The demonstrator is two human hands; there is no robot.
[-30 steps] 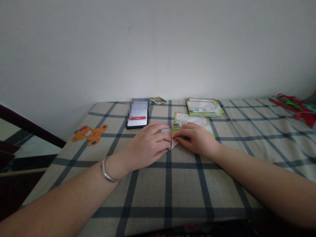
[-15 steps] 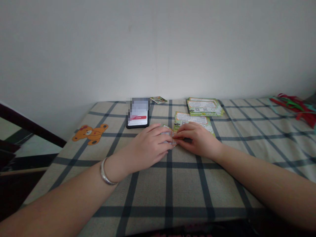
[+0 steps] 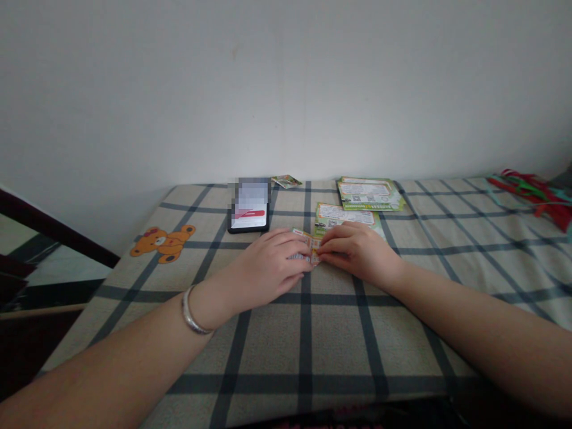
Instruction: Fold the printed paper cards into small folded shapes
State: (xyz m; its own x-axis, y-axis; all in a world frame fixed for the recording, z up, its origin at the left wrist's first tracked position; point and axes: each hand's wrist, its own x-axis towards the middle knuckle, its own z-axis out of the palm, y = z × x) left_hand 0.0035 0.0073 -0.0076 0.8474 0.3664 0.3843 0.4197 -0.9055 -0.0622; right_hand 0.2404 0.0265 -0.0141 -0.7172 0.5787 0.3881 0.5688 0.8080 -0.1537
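Observation:
My left hand (image 3: 277, 262), with a silver bangle at the wrist, lies over a small printed piece of paper (image 3: 316, 244). Its fingers are stretched out and flat, covering much of the paper. From the other side, my right hand (image 3: 357, 247) pinches at the right edge of that paper, thumb and fingertips close together. Under and behind the right hand is a green and white printed card (image 3: 328, 214), partly hidden by it. Both hands rest low on the checked tablecloth (image 3: 330, 333).
A phone (image 3: 250, 220) with a lit screen lies behind my left hand. Beside it is a small folded paper (image 3: 286, 181). A stack of green printed cards (image 3: 370, 193) sits at the back right. Further out are a bear-shaped sticker (image 3: 163, 244), red and green strips (image 3: 543, 190) and the wall (image 3: 286, 89).
Both hands stay almost in place. The right fingertips have shifted slightly on the paper's edge, and a little more of the paper shows between the hands.

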